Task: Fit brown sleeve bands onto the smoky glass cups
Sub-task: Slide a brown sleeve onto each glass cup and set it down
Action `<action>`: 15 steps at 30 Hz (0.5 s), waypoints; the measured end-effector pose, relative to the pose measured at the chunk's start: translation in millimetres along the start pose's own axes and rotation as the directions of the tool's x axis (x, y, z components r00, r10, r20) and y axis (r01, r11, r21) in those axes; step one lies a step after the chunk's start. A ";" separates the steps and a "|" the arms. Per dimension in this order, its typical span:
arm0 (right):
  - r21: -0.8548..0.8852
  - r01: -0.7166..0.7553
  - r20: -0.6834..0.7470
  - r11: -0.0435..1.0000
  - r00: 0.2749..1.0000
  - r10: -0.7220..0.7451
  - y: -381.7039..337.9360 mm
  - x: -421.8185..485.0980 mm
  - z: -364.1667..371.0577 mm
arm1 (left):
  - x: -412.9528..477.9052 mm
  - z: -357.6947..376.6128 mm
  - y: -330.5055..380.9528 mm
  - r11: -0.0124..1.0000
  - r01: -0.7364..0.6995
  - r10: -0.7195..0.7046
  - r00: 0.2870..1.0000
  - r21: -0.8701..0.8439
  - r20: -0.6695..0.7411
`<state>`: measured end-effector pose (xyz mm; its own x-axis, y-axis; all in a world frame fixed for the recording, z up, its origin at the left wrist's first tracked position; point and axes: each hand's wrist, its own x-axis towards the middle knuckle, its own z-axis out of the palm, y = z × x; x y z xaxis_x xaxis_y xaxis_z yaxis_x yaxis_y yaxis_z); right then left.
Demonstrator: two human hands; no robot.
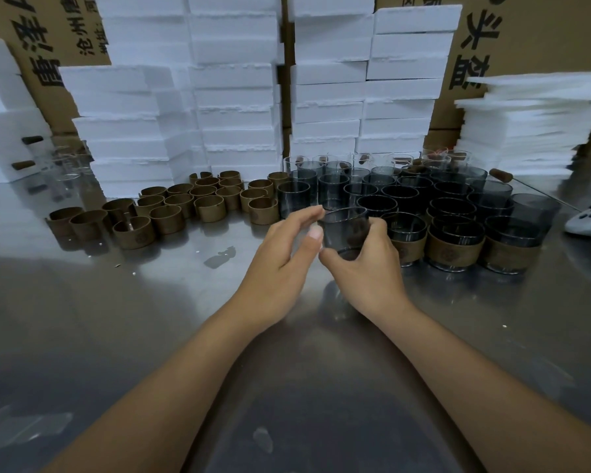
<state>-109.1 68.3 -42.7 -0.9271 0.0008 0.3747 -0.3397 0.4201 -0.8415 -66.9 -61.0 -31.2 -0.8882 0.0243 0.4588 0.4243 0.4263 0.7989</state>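
My right hand [365,268] grips a bare smoky glass cup [344,228] from the right and below, holding it above the steel table. My left hand [284,254] is beside the cup's left side with fingers relaxed and holds nothing; its fingertips are at the cup's rim. Several loose brown sleeve bands [171,213] stand on the table to the left. Behind the held cup, several bare smoky cups [400,194] are packed together. Three cups with brown bands fitted [456,247] stand in a row at the right front.
Stacks of white foam blocks [232,97] and cardboard boxes [526,35] line the back. A few clear glasses [62,165] stand at far left. A white controller-like object [587,221] lies at the right edge. The steel table [151,319] stretches toward me.
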 end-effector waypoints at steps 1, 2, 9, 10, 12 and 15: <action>0.008 0.007 0.008 1.000 1.000 -0.007 -1.1 -0.9 -0.3 | -0.1 -0.2 -1.3 1.000 0.012 -0.013 1.000 0.009 0.017; 0.013 0.018 0.018 1.000 1.000 -0.018 -2.8 -2.1 -0.8 | -0.2 -0.2 -2.3 0.999 0.020 -0.021 0.999 0.027 0.028; -0.077 0.194 0.135 0.978 0.974 -0.183 -10.8 -11.1 0.1 | 2.3 2.2 -6.3 0.998 0.058 -0.058 0.998 -0.029 -0.019; -0.074 0.201 0.136 0.977 0.972 -0.189 -11.0 -11.4 0.3 | 3.0 2.3 -6.9 0.996 0.073 -0.075 0.996 -0.060 -0.044; -0.057 0.186 0.145 0.981 0.974 -0.177 -11.7 -11.8 -0.2 | 3.8 1.8 -6.7 0.988 0.099 -0.109 0.991 -0.115 -0.080; -0.048 0.202 0.191 0.978 0.963 -0.189 -11.0 -11.3 -0.5 | 4.5 0.5 -6.9 0.989 0.112 -0.125 0.982 -0.100 -0.141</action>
<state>-94.8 64.1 -37.5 -0.8589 -0.2521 0.4457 -0.5118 0.4548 -0.7289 -73.9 -63.4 -34.8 -0.9006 -0.1566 0.4054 0.3380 0.3338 0.8800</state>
